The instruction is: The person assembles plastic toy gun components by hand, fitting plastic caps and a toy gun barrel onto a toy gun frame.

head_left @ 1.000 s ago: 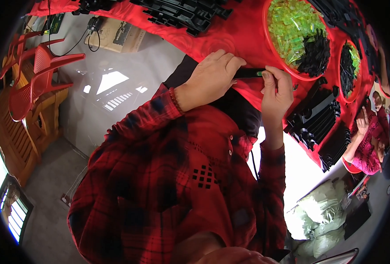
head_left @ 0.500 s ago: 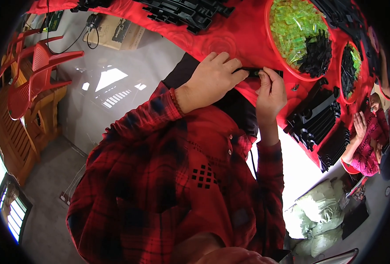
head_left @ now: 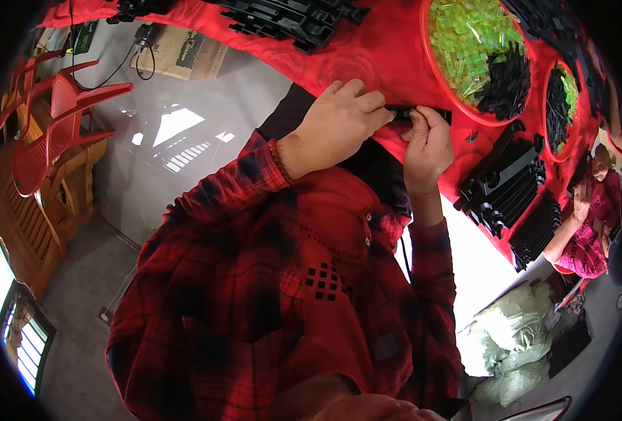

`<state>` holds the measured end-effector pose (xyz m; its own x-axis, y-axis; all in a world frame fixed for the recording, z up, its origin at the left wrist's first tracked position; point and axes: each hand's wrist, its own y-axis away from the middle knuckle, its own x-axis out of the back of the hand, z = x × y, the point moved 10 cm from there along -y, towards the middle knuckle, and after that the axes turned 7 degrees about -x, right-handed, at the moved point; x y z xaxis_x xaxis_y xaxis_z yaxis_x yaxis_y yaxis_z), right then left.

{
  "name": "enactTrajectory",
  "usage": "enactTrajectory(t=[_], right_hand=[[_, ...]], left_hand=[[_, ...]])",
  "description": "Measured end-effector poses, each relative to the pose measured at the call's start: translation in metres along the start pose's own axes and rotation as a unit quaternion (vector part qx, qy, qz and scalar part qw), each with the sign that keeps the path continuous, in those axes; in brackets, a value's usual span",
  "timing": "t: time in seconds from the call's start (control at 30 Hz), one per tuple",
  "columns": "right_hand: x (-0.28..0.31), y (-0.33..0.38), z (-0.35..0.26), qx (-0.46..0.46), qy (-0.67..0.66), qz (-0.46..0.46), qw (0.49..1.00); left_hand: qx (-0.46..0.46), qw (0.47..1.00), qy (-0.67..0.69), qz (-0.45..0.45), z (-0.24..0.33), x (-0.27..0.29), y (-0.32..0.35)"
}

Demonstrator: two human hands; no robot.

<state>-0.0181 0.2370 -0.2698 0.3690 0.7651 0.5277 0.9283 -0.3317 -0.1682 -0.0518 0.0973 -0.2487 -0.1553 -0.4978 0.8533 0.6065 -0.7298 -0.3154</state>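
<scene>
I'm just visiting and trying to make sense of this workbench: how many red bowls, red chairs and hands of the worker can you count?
Red bowls of green and black pieces: 2, a large bowl and a smaller bowl
Red plastic chairs: 2, stacked by the wall
Worker's hands: 2, left hand and right hand, pinching a small black part
Total: 6
</scene>
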Motion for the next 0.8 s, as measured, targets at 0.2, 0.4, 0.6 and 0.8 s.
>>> enactTrajectory(t=[0.2,0.4,0.6,0.8], right_hand=[[-0.003,0.003,-0.008,0.045,0.033,0.003,0.998],[-0.005,0.002,-0.019,0.095,0.079,0.01,0.992],[-0.006,0.001,-0.004,0.003,0.011,-0.012,1.0],[-0.002,0.005,0.005,-0.024,-0.019,0.005,1.0]], left_hand=[[0.002,1.0,0.003,0.002,-0.001,-0.001,-0.001],[-0.004,1.0,-0.008,-0.001,0.0,-0.003,-0.002],[-0.002,1.0,0.002,0.014,-0.001,-0.001,-0.001],[0.002,1.0,0.015,0.015,-0.001,0.002,-0.002]])
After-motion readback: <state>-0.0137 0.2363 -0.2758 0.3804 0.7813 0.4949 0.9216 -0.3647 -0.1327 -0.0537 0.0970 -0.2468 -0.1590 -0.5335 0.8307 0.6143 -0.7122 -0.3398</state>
